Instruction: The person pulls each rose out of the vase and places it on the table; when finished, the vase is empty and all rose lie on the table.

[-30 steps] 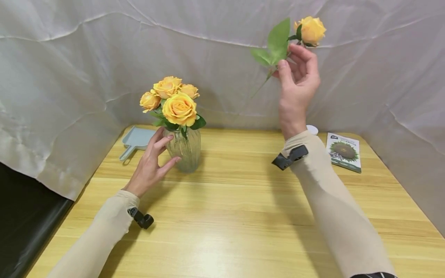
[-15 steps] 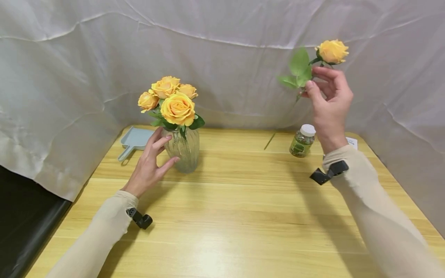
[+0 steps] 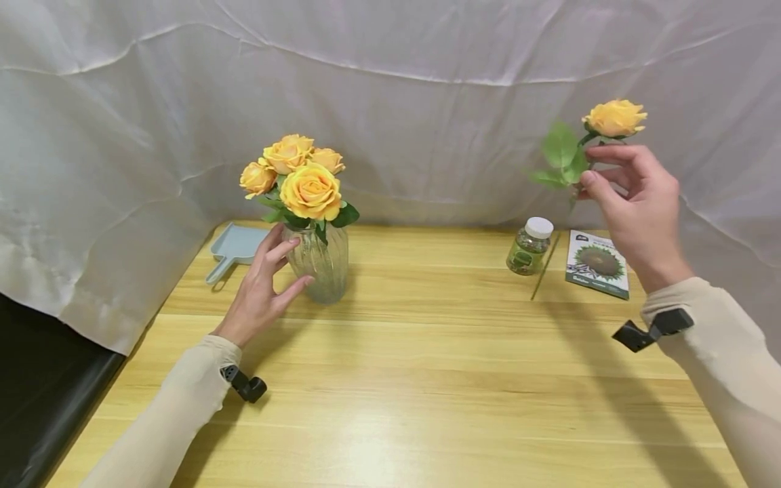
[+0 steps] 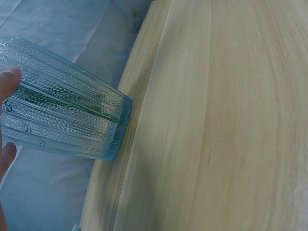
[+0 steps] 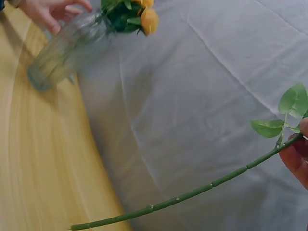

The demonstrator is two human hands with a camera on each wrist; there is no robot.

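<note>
High at the right, my right hand (image 3: 647, 210) pinches the stem of a single yellow rose (image 3: 615, 118) between thumb and fingers, just under the bloom. Its green leaves (image 3: 561, 152) stick out to the left. The long thin stem (image 5: 192, 193) slants down, its lower end near the table. On the left side, my left hand (image 3: 259, 291) holds a ribbed clear glass vase (image 3: 326, 271), thumb and fingers against its side. The vase stands upright with several yellow roses (image 3: 311, 191) in it. Green stems show through the textured glass (image 4: 62, 103).
A light blue-grey dustpan (image 3: 238, 244) lies behind my left hand. At the back right stand a white-capped jar (image 3: 528, 247) and a seed packet with a sunflower picture (image 3: 598, 263). A pale cloth (image 3: 415, 122) hangs behind the wooden table (image 3: 390, 379).
My right hand has moved right and down with the rose, uncovering the jar and packet. The stem's lower end now hangs beside the jar. My left hand stays at the vase.
</note>
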